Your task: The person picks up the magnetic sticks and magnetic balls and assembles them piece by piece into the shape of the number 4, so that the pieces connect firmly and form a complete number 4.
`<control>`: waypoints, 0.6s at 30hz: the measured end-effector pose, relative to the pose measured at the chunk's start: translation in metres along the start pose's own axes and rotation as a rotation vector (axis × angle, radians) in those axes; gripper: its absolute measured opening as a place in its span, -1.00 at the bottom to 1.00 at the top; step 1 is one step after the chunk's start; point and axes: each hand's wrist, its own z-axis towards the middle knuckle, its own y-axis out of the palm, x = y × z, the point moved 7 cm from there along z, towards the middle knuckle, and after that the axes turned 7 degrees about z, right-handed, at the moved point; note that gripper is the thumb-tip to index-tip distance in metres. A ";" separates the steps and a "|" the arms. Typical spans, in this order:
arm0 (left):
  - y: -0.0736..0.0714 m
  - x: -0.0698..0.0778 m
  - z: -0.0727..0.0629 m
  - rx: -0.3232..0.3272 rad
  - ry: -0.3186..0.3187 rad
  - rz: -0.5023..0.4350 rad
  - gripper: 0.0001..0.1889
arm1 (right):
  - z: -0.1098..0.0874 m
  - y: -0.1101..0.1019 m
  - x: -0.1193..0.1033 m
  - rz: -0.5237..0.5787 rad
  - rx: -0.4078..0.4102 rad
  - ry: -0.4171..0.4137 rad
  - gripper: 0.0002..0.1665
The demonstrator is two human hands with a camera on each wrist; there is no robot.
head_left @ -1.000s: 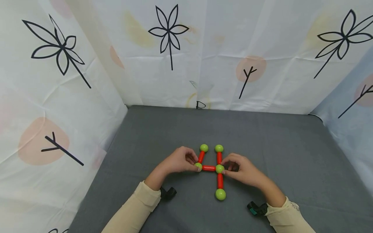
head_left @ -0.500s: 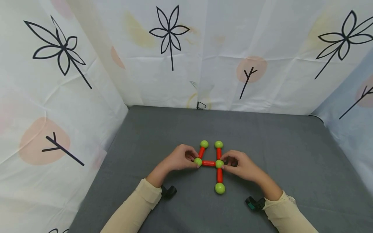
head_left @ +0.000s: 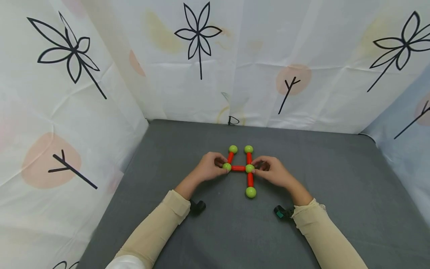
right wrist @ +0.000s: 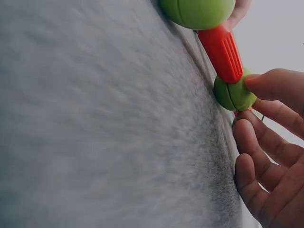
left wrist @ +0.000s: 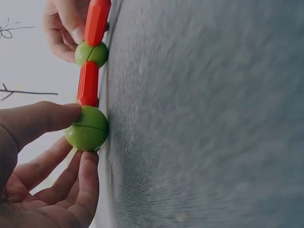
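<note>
A flat frame of red rods and green balls lies on the grey cloth. My left hand (head_left: pixel 209 166) pinches its left green ball (head_left: pixel 227 167) between thumb and fingertips; in the left wrist view, that green ball (left wrist: pixel 87 129) sits right at the cloth. Across a red connecting rod (head_left: pixel 239 168), the right green ball (head_left: pixel 249 168) is pinched by my right hand (head_left: pixel 273 172). In the right wrist view the thumb presses this green ball (right wrist: pixel 234 91) from above. Two rods tipped with a far-left ball (head_left: pixel 233 149) and far-right ball (head_left: pixel 248 149) point away; another ends in a near ball (head_left: pixel 251 192).
Grey cloth (head_left: pixel 322 172) covers the table. White printed curtains (head_left: pixel 248 93) stand along its back and both sides. Black wrist cameras (head_left: pixel 197 207) hang under the forearms, low over the cloth.
Both hands have pushed the rod-and-ball frame away from the body, toward the back of the table. Their pinch on the two green balls stays the same.
</note>
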 end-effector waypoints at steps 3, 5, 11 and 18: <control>-0.001 0.000 0.007 0.022 -0.005 0.017 -0.74 | 0.005 -0.004 0.002 -0.007 0.010 0.010 -0.72; -0.001 0.000 0.009 0.027 -0.016 0.015 -0.74 | 0.006 -0.005 0.003 -0.013 0.017 0.018 -0.71; -0.002 -0.002 0.009 0.015 -0.029 -0.012 -0.72 | 0.007 -0.004 0.005 -0.016 0.024 0.043 -0.70; -0.020 -0.010 0.001 0.021 -0.020 -0.001 -0.72 | 0.000 -0.009 -0.002 -0.097 0.059 0.021 -0.72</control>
